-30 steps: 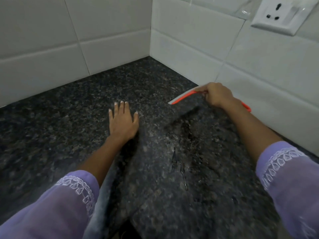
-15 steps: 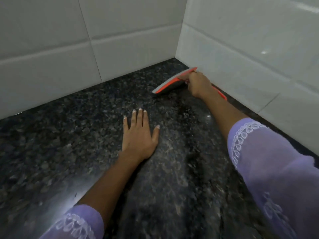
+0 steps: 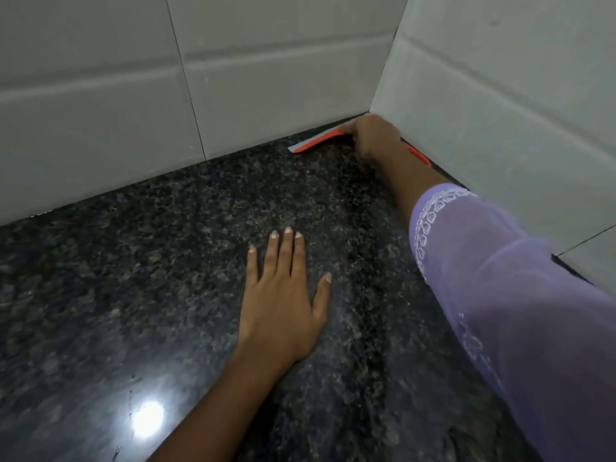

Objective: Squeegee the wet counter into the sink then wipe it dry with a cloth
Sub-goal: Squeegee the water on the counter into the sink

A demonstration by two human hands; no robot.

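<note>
Right hand (image 3: 373,136) fisted round squeegee (image 3: 320,142) handle, blade seated in counter (image 3: 166,261) back corner along tiled wall (image 3: 100,95), likely to start pull from far edge. Left hand (image 3: 283,295) flat, fingers spread, empty, bracing reach mid-counter. Sink, cloth out of view.

Speckled black-grey counter (image 3: 200,261), plain white tiles (image 3: 100,78), orange-and-grey squeegee (image 3: 316,143), lilac sleeve (image 3: 500,278) with white embroidered trim.

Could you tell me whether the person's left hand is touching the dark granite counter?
Touching: the head view shows the left hand flat, palm down, on the dark speckled granite counter.
</note>
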